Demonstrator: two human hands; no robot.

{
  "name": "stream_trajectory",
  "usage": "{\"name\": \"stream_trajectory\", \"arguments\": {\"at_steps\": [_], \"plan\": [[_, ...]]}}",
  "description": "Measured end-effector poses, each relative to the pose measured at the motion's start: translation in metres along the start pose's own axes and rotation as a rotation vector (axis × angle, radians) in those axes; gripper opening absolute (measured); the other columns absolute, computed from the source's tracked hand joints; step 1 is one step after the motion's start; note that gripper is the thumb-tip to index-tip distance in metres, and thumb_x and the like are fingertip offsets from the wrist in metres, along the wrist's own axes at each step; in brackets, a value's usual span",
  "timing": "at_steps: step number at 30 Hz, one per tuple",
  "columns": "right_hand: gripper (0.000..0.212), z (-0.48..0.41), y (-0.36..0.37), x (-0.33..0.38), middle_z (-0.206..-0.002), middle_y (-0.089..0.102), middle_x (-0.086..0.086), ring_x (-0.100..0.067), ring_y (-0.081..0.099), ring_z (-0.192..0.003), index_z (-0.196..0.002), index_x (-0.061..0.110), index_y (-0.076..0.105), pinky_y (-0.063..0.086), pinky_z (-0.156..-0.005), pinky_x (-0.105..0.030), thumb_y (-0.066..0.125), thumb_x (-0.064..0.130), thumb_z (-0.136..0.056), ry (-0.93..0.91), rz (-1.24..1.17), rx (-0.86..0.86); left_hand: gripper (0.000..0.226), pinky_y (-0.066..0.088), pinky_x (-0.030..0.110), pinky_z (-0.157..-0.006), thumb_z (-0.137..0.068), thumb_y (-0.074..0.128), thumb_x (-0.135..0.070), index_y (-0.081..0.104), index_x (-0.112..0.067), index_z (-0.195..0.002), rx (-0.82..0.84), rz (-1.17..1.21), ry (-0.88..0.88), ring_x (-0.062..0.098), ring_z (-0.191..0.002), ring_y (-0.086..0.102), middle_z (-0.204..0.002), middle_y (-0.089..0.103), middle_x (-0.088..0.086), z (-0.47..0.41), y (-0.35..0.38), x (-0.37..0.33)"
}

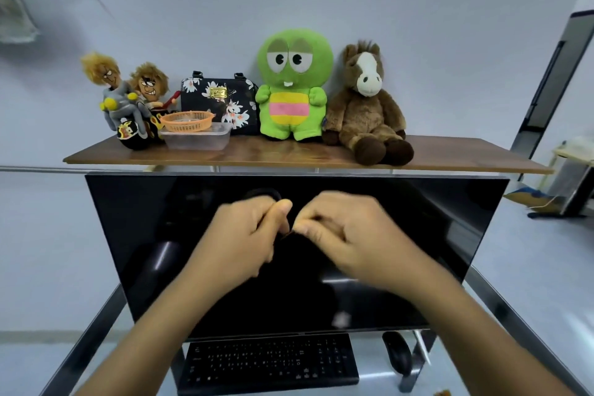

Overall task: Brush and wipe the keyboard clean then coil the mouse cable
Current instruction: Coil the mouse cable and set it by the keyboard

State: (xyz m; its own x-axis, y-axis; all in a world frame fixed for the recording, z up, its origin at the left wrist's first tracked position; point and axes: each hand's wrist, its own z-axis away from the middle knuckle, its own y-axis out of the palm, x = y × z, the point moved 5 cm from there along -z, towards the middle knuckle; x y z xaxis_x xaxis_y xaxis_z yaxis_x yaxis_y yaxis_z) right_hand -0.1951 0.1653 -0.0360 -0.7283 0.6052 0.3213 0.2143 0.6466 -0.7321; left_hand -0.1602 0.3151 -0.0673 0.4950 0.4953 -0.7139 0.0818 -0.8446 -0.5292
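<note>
Both my hands are raised in front of the dark monitor [418, 235], fingertips almost touching. My left hand [244, 238] is closed, and a black loop of the mouse cable [262, 193] rises just above its knuckles. My right hand [347, 235] pinches a dark strand between the two hands; it is blurred and hard to see against the screen. The black keyboard [266, 360] lies flat on the glass desk below my forearms. The black mouse [397, 355] rests to the right of the keyboard. No brush or cloth is visible.
A wooden shelf [466, 156] above the monitor carries two dolls [128, 96], an orange basket [188, 121] on a clear plastic box, a floral bag [221, 100], a green plush [294, 83] and a brown horse plush [366, 106]. Metal desk rails run along both sides.
</note>
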Motion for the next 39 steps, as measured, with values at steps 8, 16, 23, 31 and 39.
{"name": "stream_trajectory", "arguments": {"at_steps": [8,16,23,31,39], "plan": [[0.023,0.000,0.005,-0.021,-0.073,0.059,0.022,0.005,0.056,-0.070,-0.086,0.022,0.065,0.038,-0.067,-0.007,0.046,0.021,-0.100,0.147,-0.261,-0.147,0.035,0.039,0.027,-0.047,-0.097,0.047,-0.037,0.056,-0.015,-0.072,0.092,1.273,-0.090,0.010,-0.035,0.038,-0.047,0.036,-0.005,0.035,0.005,-0.050],[0.026,0.012,0.040,0.014,-0.107,0.062,0.002,-0.018,0.058,-0.099,-0.112,0.016,0.060,0.040,-0.085,-0.033,0.040,0.030,-0.103,0.021,0.210,0.252,0.028,0.052,0.022,-0.075,-0.100,0.049,-0.027,0.062,-0.012,-0.080,-0.184,0.222,0.002,0.013,-0.074,0.071,-0.066,0.073,-0.004,-0.012,-0.014,-0.013],[0.012,-0.004,-0.017,-0.009,-0.078,0.067,0.005,-0.004,0.062,-0.073,-0.091,0.011,0.069,0.050,-0.071,-0.019,0.076,0.016,-0.083,0.143,-0.383,0.050,0.051,0.029,0.024,-0.043,-0.097,0.040,-0.044,0.055,-0.006,-0.067,0.434,0.793,-0.292,0.015,-0.027,0.034,-0.038,0.032,0.001,0.035,0.039,-0.015],[0.022,0.009,0.044,-0.038,-0.081,0.063,-0.008,-0.014,0.057,-0.074,-0.094,0.006,0.065,0.049,-0.070,-0.023,0.053,0.024,-0.097,0.550,-1.158,-0.157,0.046,0.028,0.022,-0.037,-0.094,0.046,-0.039,0.048,-0.012,-0.056,0.287,1.477,-0.445,0.007,-0.022,0.026,-0.034,0.024,-0.007,0.018,0.045,-0.021],[0.019,0.025,0.044,-0.034,-0.086,0.071,-0.020,-0.024,0.066,-0.075,-0.108,-0.001,0.067,0.055,-0.078,-0.033,0.065,0.006,-0.091,0.512,-0.946,-0.101,0.043,0.041,0.028,-0.048,-0.097,0.050,-0.040,0.051,-0.009,-0.067,-0.013,1.175,-0.486,0.013,-0.034,0.032,-0.043,0.027,-0.001,0.015,0.046,0.006]]}}
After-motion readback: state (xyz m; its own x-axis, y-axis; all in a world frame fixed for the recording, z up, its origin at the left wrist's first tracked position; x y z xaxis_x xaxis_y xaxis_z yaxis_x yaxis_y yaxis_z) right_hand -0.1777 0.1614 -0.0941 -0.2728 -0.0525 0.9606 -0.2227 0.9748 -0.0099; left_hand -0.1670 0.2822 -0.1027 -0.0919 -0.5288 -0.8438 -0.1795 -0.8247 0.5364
